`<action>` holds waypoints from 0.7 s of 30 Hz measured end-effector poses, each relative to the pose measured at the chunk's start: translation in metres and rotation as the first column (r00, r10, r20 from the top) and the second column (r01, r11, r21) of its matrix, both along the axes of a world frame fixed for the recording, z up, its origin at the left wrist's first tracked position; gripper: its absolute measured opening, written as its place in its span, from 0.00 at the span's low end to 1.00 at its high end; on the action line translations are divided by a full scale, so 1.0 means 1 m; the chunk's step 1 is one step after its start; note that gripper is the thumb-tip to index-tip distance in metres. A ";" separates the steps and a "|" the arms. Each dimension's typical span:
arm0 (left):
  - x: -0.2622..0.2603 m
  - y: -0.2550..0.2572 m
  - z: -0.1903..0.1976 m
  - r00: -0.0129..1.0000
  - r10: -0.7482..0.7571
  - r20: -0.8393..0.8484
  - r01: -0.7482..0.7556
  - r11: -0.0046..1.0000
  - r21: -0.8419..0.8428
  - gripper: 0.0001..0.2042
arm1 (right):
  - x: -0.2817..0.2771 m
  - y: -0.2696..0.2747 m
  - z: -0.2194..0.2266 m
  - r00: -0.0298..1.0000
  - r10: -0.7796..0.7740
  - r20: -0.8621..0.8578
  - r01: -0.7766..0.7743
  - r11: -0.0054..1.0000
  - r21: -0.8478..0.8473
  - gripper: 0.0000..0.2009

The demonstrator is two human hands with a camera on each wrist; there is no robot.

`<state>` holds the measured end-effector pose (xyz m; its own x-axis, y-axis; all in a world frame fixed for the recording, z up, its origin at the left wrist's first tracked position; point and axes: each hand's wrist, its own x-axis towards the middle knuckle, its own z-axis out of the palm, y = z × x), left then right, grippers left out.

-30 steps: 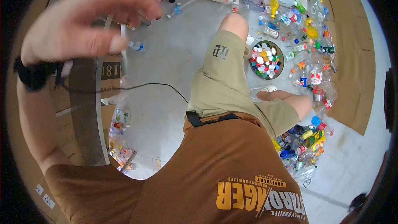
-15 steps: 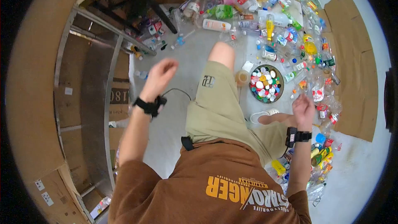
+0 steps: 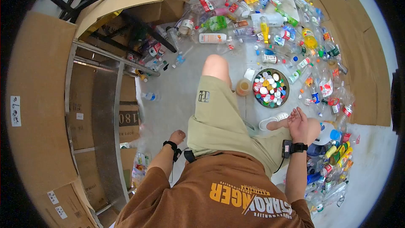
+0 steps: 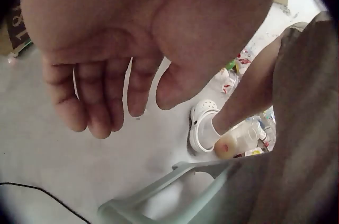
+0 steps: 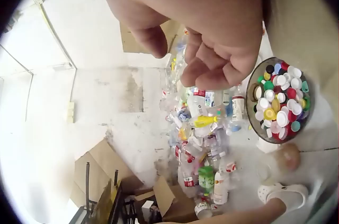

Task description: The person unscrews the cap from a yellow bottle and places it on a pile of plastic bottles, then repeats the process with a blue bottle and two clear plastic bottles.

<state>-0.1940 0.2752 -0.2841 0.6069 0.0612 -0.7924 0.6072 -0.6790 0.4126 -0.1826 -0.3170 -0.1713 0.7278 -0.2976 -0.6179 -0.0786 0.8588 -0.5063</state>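
Lowered left hand [image 4: 132,49] hangs empty, fingers relaxed; right hand [image 5: 206,28], loosely curled, holds nothing.

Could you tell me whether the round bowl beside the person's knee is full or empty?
Full: the bowl is heaped with coloured bottle caps.

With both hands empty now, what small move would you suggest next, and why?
Probably reach the right hand out to a bottle in the pile of bottles beside it. Its fingers are loosely curled around nothing, the left hand hangs empty, and the bowl of caps sits ahead.
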 end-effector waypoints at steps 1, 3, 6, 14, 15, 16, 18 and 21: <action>0.002 0.001 -0.005 1.000 0.000 0.010 0.001 0.999 -0.041 0.17 | 0.000 0.001 -0.002 1.000 0.007 -0.001 -0.007 1.000 -0.014 0.13; 0.013 -0.003 -0.008 0.994 -0.070 0.086 0.071 0.997 -0.010 0.18 | 0.001 0.002 -0.008 1.000 0.018 0.001 -0.018 0.999 -0.051 0.14; 0.042 -0.016 -0.007 0.971 -0.180 0.154 0.172 0.983 0.066 0.19 | 0.003 0.003 -0.015 1.000 0.015 -0.003 -0.015 0.995 -0.099 0.15; 0.119 -0.014 -0.073 0.968 -0.213 0.134 0.218 0.976 -0.022 0.18 | 0.013 0.008 -0.013 0.997 -0.031 -0.073 0.026 0.998 -0.063 0.15; 0.136 -0.027 -0.062 0.952 -0.265 0.150 0.265 0.964 0.024 0.17 | 0.017 0.008 -0.008 0.996 -0.025 -0.089 0.019 0.997 -0.073 0.15; 0.152 -0.036 -0.056 0.935 -0.317 0.158 0.310 0.948 0.073 0.17 | 0.020 0.010 -0.002 0.994 -0.017 -0.108 0.009 0.997 -0.077 0.15; 0.173 -0.025 -0.093 0.959 -0.231 0.165 0.231 0.973 0.020 0.18 | 0.024 0.014 0.002 0.991 -0.007 -0.133 -0.002 0.997 -0.072 0.16; 0.223 -0.050 -0.078 0.958 -0.252 0.139 0.237 0.965 0.117 0.21 | 0.033 0.014 0.001 0.986 -0.010 -0.167 -0.002 0.997 -0.076 0.17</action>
